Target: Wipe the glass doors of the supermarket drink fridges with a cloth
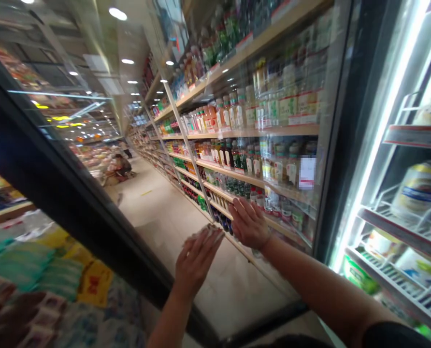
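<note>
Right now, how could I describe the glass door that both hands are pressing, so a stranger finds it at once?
Start at the lit cooler on the right, with its wire racks. The glass door hangs from its dark upright and swings out to the left. The left hand and right hand lie flat on the pane, and unlike the open aisle shelves seen through it, it has a thick black frame.

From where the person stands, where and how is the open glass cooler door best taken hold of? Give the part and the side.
Grip the dark frame along the free edge of the glass door, coming from the left. Both the left hand and right hand lie flat on the smooth pane, which offers nothing to close fingers around.
</note>
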A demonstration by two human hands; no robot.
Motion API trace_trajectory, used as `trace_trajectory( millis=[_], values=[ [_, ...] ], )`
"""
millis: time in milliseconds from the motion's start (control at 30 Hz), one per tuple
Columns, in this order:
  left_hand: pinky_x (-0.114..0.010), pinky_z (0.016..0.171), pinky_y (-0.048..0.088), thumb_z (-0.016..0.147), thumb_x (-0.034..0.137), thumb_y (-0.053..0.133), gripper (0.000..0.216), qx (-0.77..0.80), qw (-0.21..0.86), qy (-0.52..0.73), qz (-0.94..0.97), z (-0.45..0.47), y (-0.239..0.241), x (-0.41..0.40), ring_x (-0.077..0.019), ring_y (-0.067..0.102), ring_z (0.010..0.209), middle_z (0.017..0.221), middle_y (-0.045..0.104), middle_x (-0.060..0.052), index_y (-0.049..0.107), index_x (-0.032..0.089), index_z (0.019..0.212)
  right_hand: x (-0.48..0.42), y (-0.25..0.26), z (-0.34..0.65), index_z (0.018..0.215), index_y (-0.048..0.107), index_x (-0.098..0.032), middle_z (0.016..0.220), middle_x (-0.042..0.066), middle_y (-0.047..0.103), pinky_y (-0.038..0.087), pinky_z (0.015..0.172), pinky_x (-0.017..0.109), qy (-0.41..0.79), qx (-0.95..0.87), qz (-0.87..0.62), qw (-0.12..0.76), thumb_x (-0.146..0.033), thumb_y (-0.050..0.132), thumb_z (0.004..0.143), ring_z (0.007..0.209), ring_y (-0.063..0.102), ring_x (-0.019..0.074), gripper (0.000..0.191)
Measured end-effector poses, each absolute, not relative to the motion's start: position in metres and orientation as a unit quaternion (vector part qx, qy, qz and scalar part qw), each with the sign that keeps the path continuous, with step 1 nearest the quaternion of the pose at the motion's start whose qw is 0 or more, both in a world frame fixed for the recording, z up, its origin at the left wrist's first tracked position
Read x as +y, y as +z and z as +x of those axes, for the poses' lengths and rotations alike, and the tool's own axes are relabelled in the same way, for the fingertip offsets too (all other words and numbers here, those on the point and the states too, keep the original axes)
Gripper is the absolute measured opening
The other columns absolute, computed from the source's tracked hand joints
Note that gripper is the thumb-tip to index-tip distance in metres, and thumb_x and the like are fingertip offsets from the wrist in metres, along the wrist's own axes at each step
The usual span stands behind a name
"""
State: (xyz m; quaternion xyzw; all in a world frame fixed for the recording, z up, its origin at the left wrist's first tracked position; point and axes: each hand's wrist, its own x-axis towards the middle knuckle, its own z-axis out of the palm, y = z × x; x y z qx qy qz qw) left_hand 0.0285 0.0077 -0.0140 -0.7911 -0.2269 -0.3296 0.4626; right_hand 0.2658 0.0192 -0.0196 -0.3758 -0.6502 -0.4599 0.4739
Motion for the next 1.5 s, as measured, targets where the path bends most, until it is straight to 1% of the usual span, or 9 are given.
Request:
trace_trajectory(
  millis=[167, 400, 567, 667, 833, 1100, 1233, 1400, 1500],
  values=[
    [-0.037, 0.12, 0.033, 0.09, 0.008, 0.069, 0.057, -0.302, 0.467, -0.484, -0.676, 0.024, 0.005, 0.015, -0.0215, 0.049, 0.139, 0.132, 0.067, -0.003, 0.056, 0.028, 0.142, 0.019, -0.019, 0.265, 0.138, 0.057, -0.01, 0.14, 0.013, 0.06, 0.015, 0.13, 0.041, -0.462, -0.648, -0.372, 0.478, -0.021, 0.051, 0.092, 0.151, 0.032, 0.0223, 0.048],
    [-0.036, 0.12, 0.034, 0.1, 0.004, 0.048, 0.047, -0.195, 0.363, -0.405, -0.816, 0.065, -0.037, 0.007, -0.02, 0.057, 0.131, 0.131, 0.067, -0.007, 0.055, 0.023, 0.142, 0.018, -0.02, 0.267, 0.137, 0.058, -0.01, 0.141, 0.013, 0.059, 0.017, 0.129, 0.042, -0.453, -0.663, -0.353, 0.481, -0.025, 0.049, 0.095, 0.15, 0.033, 0.0232, 0.045],
    [-0.042, 0.106, 0.052, 0.089, -0.001, 0.06, 0.087, -0.19, 0.323, -0.509, -0.775, 0.065, -0.034, 0.018, -0.0284, 0.053, 0.135, 0.159, 0.033, -0.021, 0.02, 0.029, 0.159, 0.015, -0.022, 0.276, 0.13, 0.064, -0.022, 0.136, 0.003, 0.064, 0.016, 0.13, 0.042, -0.455, -0.741, -0.224, 0.441, -0.04, 0.051, 0.098, 0.148, 0.036, 0.0188, 0.038],
    [-0.039, 0.1, 0.057, 0.084, 0.004, 0.062, 0.09, -0.132, 0.272, -0.469, -0.83, 0.061, -0.034, 0.012, -0.0286, 0.054, 0.134, 0.164, 0.026, -0.016, 0.02, 0.036, 0.158, 0.013, -0.019, 0.279, 0.126, 0.066, -0.029, 0.14, -0.003, 0.061, 0.016, 0.129, 0.041, -0.463, -0.758, -0.203, 0.413, -0.041, 0.055, 0.099, 0.146, 0.04, 0.0169, 0.032],
    [-0.054, 0.117, 0.04, 0.085, 0.012, 0.063, 0.081, -0.21, 0.349, -0.465, -0.786, 0.029, -0.024, 0.004, -0.0339, 0.038, 0.145, 0.156, 0.041, -0.015, 0.029, 0.027, 0.157, 0.01, -0.01, 0.281, 0.124, 0.067, -0.032, 0.142, -0.009, 0.059, 0.03, 0.122, 0.029, -0.493, -0.752, -0.2, 0.39, -0.03, 0.061, 0.097, 0.138, 0.048, 0.0111, 0.028],
    [-0.064, 0.122, 0.016, 0.098, 0.035, 0.057, 0.071, -0.387, 0.425, -0.456, -0.679, 0.01, -0.011, 0.037, -0.0366, 0.012, 0.153, 0.157, 0.037, -0.022, 0.026, 0.016, 0.16, 0.0, -0.055, 0.266, 0.132, 0.064, -0.029, 0.115, -0.002, 0.072, 0.042, 0.112, 0.027, -0.434, -0.767, -0.258, 0.396, -0.025, 0.055, 0.1, 0.107, 0.063, 0.0111, 0.033],
    [-0.061, 0.123, 0.018, 0.098, 0.034, 0.057, 0.069, -0.383, 0.43, -0.461, -0.675, 0.013, -0.013, 0.038, -0.0351, 0.016, 0.152, 0.155, 0.041, -0.02, 0.029, 0.017, 0.159, -0.004, -0.044, 0.252, 0.133, 0.063, -0.027, 0.134, -0.004, 0.064, 0.04, 0.117, 0.027, -0.445, -0.795, -0.234, 0.339, -0.021, 0.048, 0.102, 0.121, 0.058, 0.0109, 0.035],
    [-0.059, 0.124, 0.018, 0.098, 0.035, 0.058, 0.069, -0.376, 0.441, -0.464, -0.67, 0.013, -0.01, 0.037, -0.0344, 0.018, 0.152, 0.155, 0.04, -0.021, 0.031, 0.015, 0.158, 0.006, 0.016, 0.237, 0.143, 0.054, -0.018, 0.149, 0.001, 0.053, 0.02, 0.128, 0.04, -0.445, -0.726, -0.304, 0.427, -0.011, 0.042, 0.099, 0.148, 0.036, 0.0197, 0.046],
    [-0.057, 0.125, 0.016, 0.098, 0.036, 0.057, 0.07, -0.377, 0.444, -0.462, -0.669, 0.013, -0.009, 0.039, -0.0338, 0.018, 0.152, 0.156, 0.037, -0.02, 0.029, 0.014, 0.158, 0.009, 0.011, 0.233, 0.142, 0.055, -0.019, 0.151, 0.001, 0.05, 0.022, 0.127, 0.043, -0.428, -0.735, -0.293, 0.437, -0.011, 0.042, 0.098, 0.15, 0.032, 0.0246, 0.047]
  ],
)
